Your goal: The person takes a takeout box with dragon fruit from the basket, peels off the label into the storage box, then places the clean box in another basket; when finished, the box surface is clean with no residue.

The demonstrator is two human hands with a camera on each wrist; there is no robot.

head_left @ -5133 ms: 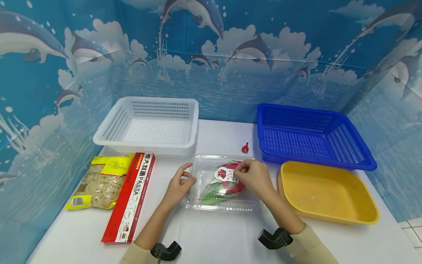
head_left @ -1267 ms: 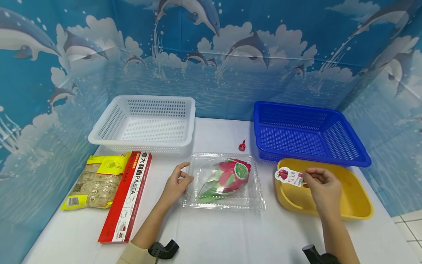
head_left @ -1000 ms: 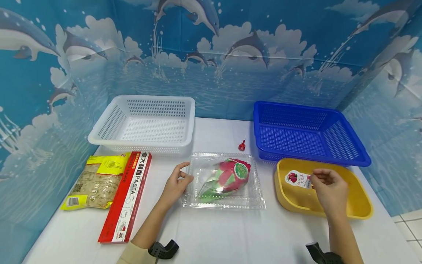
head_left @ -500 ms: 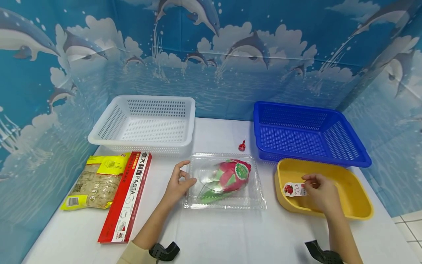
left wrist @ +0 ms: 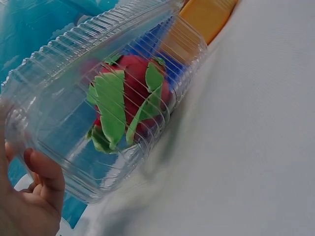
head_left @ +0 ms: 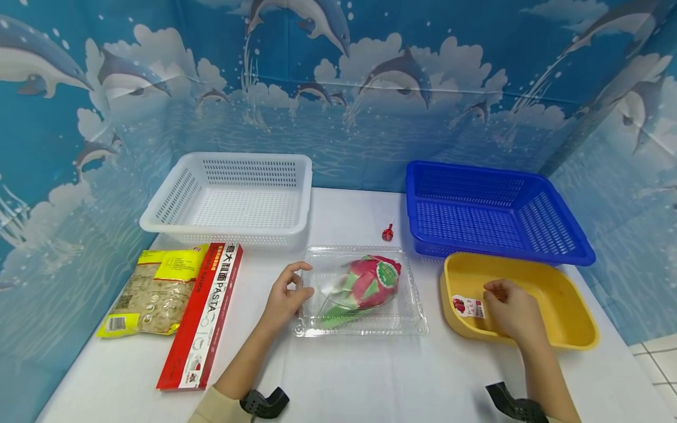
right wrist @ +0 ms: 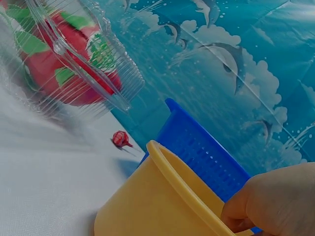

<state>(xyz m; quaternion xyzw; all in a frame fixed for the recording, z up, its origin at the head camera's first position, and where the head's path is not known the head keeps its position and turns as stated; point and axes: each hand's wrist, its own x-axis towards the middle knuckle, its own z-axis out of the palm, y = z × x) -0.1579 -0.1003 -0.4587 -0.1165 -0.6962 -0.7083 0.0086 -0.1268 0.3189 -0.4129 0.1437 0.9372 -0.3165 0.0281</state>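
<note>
In the head view, a clear plastic clamshell box (head_left: 312, 325) with a pink and green dragon fruit (head_left: 370, 285) inside lies mid-table. My left hand (head_left: 282, 299) rests at its left side, thumb and index fingertips against the edge. The left wrist view has the thumb (left wrist: 45, 169) close to the ribbed wall. Inside the yellow basin (head_left: 576, 305), a white dragon fruit label sticker (head_left: 468, 306) sits near the left wall. My right hand (head_left: 515, 311) is over that basin, fingers loosely curved beside the label's right end, with a gap between thumb and index finger.
White (head_left: 227, 232) and blue (head_left: 499, 249) perforated baskets stand at the back. A red-wrapped lollipop (head_left: 388, 234) lies between them. On the left are a yellow noodle bag (head_left: 153, 291) and a red-and-white pasta packet (head_left: 203, 317). A dolphin-print curtain (head_left: 344, 117) surrounds the table.
My right hand took the label off the box and carried it right to the yellow basin. The label has since dropped lower and turned slightly. My left hand stays at the box.
</note>
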